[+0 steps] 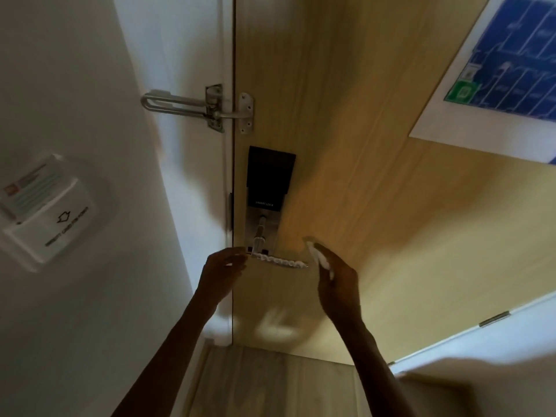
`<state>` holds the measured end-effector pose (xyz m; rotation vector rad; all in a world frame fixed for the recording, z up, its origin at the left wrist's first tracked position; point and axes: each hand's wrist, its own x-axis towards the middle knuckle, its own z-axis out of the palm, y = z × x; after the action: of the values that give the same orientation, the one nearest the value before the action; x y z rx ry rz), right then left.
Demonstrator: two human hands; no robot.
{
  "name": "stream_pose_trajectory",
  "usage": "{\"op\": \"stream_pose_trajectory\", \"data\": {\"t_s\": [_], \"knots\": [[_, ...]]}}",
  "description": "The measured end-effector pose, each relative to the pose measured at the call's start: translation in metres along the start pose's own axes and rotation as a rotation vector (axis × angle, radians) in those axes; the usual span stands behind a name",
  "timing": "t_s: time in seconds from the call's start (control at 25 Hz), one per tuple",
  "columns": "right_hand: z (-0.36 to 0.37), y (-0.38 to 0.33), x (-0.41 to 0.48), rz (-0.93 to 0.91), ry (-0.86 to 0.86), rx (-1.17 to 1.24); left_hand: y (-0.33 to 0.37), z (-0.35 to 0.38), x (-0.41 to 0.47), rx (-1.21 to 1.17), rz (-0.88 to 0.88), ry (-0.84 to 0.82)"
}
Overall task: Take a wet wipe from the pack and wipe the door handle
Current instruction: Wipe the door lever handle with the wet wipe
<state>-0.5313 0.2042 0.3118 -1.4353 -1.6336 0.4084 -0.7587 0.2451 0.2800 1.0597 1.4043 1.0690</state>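
A wipe (pixel 322 260) is gripped in the right hand (pixel 338 276) beside the handle (pixel 281 261); the left hand (pixel 222 270) is held open near the door (pixel 346 176) edge.

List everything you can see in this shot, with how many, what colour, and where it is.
door handle: one, silver, low on the door
smart lock: one, black, above the handle
swing latch: one, silver, across frame and door edge
door: one, light wood, centre
floor plan sign: one, blue and white, upper right on the door
card holder: one, white, left wall
wet wipe: one, white, in the right hand
left hand: one, empty, beside the handle
right hand: one, gripping the wipe
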Motion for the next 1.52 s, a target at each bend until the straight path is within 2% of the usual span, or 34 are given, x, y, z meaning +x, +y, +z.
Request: {"op": "stream_pose_trajectory", "data": {"t_s": [0.12,0.28,0.48,0.64,0.8,1.0,1.16,1.32,1.4,1.52], "knots": [[0.024,0.015,-0.004,-0.07,-0.194,-0.142,0.003,0.006,0.02,0.013,-0.048,-0.065],[0.021,0.038,-0.027,-0.278,-0.254,-0.325,0.002,0.009,0.033,0.077,-0.041,-0.094],[0.044,0.025,-0.019,-0.129,-0.215,-0.352,0.003,0.008,0.035,0.113,-0.036,-0.102],[0.027,0.035,-0.024,-0.221,-0.258,-0.346,0.005,0.004,0.036,0.096,-0.041,-0.149],[0.042,0.024,-0.009,-0.053,-0.239,-0.354,0.004,0.005,0.038,0.113,-0.033,-0.163],[0.031,0.029,-0.019,-0.075,-0.252,-0.251,0.002,0.005,0.038,0.118,-0.027,-0.142],[0.042,0.021,-0.015,-0.008,-0.183,-0.254,0.002,0.007,0.038,0.126,-0.013,-0.146],[0.037,0.01,-0.006,0.07,-0.036,-0.23,0.0,0.005,0.039,0.149,-0.004,-0.149],[0.028,0.01,0.007,0.146,0.014,-0.319,-0.001,0.005,0.04,0.161,0.0,-0.154],[0.017,0.011,0.025,0.161,-0.009,-0.4,-0.002,0.005,0.04,0.17,0.001,-0.149]]}}
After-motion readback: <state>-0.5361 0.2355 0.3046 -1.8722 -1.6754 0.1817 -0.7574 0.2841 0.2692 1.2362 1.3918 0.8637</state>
